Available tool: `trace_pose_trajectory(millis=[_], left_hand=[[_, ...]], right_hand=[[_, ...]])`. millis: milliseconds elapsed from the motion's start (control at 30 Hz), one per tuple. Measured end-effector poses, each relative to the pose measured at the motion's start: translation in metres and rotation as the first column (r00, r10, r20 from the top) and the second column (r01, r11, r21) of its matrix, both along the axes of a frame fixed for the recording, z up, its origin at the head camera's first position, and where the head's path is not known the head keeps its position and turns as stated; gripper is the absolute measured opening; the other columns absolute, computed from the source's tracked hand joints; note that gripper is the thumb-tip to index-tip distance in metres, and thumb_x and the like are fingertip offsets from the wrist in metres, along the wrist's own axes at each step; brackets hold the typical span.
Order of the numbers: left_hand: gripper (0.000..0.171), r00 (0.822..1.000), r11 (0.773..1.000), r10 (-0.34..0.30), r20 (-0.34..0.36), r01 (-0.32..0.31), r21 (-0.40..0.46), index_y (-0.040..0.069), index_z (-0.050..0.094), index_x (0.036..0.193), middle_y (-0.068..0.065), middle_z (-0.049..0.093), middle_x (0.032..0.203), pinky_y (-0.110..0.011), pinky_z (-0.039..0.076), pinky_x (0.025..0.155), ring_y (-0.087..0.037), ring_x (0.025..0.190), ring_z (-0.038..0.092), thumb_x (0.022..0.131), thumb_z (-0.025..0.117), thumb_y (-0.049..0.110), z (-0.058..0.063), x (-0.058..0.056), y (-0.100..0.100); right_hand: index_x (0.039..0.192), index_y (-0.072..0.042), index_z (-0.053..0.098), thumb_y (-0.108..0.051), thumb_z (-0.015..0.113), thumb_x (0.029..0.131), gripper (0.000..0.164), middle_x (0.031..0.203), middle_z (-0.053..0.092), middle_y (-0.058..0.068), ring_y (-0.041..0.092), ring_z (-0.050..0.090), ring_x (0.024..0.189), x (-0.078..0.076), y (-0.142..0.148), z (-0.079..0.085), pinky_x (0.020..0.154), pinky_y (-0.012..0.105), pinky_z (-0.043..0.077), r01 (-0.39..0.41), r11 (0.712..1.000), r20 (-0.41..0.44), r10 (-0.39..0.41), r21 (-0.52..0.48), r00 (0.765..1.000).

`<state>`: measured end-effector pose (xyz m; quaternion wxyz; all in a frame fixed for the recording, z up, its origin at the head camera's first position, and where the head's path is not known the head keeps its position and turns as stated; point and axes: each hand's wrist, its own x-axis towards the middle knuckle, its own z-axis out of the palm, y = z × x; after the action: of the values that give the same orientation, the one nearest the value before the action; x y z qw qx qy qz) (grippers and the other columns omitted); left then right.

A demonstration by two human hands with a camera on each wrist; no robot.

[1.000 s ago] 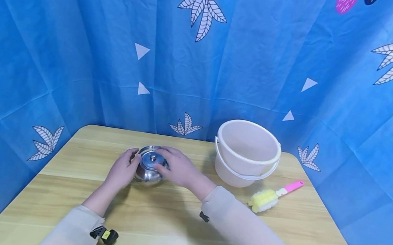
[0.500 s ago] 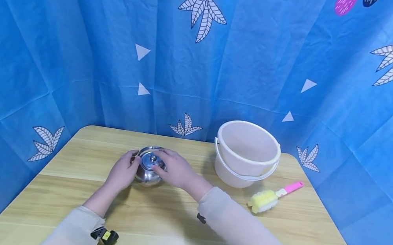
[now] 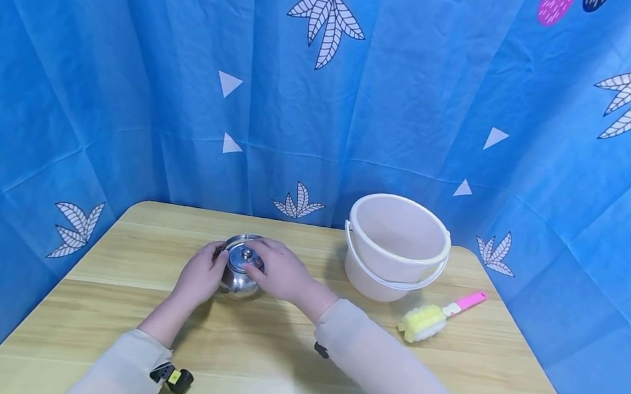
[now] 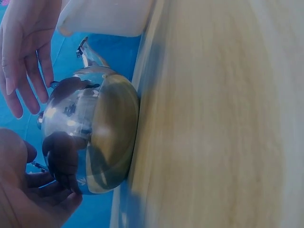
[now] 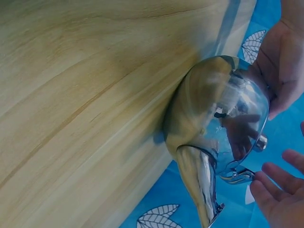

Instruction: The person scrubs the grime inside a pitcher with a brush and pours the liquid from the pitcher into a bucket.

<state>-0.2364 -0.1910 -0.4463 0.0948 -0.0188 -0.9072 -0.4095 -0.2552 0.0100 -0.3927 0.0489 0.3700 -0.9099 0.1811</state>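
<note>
Your teapot [image 3: 237,284] stands upright on the wooden counter [image 3: 255,350], left of centre, with its lid [image 3: 237,264] on. Your left grip [image 3: 200,276] is clamped on the teapot's left side, the fingers curled against the polished wall. Your right grip [image 3: 284,274] stands apart, thumb and fingers spread at the lid's right side near the knob [image 3: 246,254]. At the spout [image 5: 198,183] side, your right fingertips lie at a metal lug [image 5: 237,175]; you cannot confirm contact. To your right, well apart from the teapot, a white bucket [image 3: 388,271] stands toward the counter's rear edge, its bail hanging forward. Beside it, nearer you, lies a sponge brush [image 3: 423,323], pink handle pointing away. A blue curtain [image 3: 413,130] with leaf prints encloses the counter.
</note>
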Motion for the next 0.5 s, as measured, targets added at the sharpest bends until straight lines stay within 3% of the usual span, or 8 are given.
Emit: trace_pose_trajectory(millis=[500], left_hand=[[0.046, 0.998, 1.000, 0.012, -0.053, -0.014, -0.027, -0.012, 0.044, 0.141, -0.035, 0.049, 0.139, -0.057, 0.042, 0.106, -0.048, 0.124, 0.053, 0.107, 0.043, 0.019, -0.0005, -0.0005, 0.0035]], right_hand=[[0.148, -0.013, 0.049, -0.038, 0.055, 0.103, 0.052, 0.149, 0.050, 0.009, 0.026, 0.046, 0.138, -0.0013, -0.0075, 0.0046, 0.114, 0.040, 0.037, 0.012, 0.999, -0.024, -0.011, 0.036, 1.000]])
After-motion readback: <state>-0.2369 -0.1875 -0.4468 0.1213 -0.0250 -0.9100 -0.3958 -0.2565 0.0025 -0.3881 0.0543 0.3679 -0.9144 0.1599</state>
